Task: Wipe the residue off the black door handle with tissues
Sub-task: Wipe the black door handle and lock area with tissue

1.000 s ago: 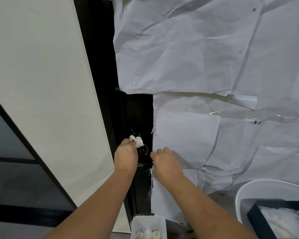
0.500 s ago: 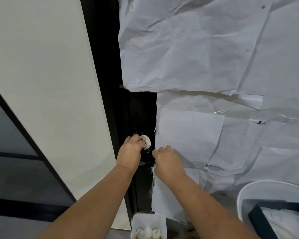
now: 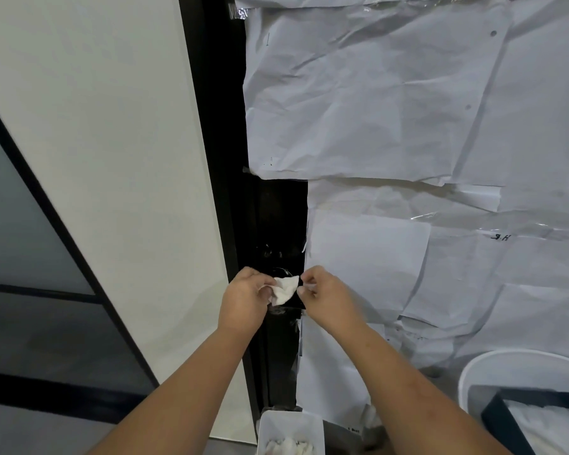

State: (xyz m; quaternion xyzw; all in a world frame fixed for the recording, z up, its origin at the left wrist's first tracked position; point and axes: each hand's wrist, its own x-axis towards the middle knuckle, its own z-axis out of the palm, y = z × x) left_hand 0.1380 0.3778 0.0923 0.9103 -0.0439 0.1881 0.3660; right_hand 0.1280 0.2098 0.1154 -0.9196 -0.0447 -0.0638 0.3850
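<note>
Head view, nearest first: small white tub (image 3: 289,421) at the bottom edge, crumpled used tissues (image 3: 289,446) inside. Bigger white bin (image 3: 493,366) off to the right, dark box (image 3: 496,418) of white wipes in it.

Up along both forearms. Left hand (image 3: 243,303) curled round a white tissue (image 3: 284,289), fingers closed on its left edge. Right hand (image 3: 329,298) pinching something small and white at thumb and forefinger, just beside the tissue's right corner; whether the same sheet or a torn scrap, cannot tell. Looks like refolding or stretching to find a clean face, judged from the pose.

Behind the tissue, black handle (image 3: 283,274) on the dark door strip (image 3: 276,218), mostly hidden; a glossy curve showing above the tissue, pale smears just above and below. Residue likely not all gone.

Handling call: tissue light, soft, quick to tear and shed if dragged hard or wetted. Best bunched into a pad, gripped at the back, fresh side out. Handle rigid, smooth, fixed, so firm pressure fine; wrapping the pad round the bar and twisting probably the way.

Beyond: creased white paper (image 3: 391,110) taped over the door, pale wall (image 3: 96,142) to the left.
</note>
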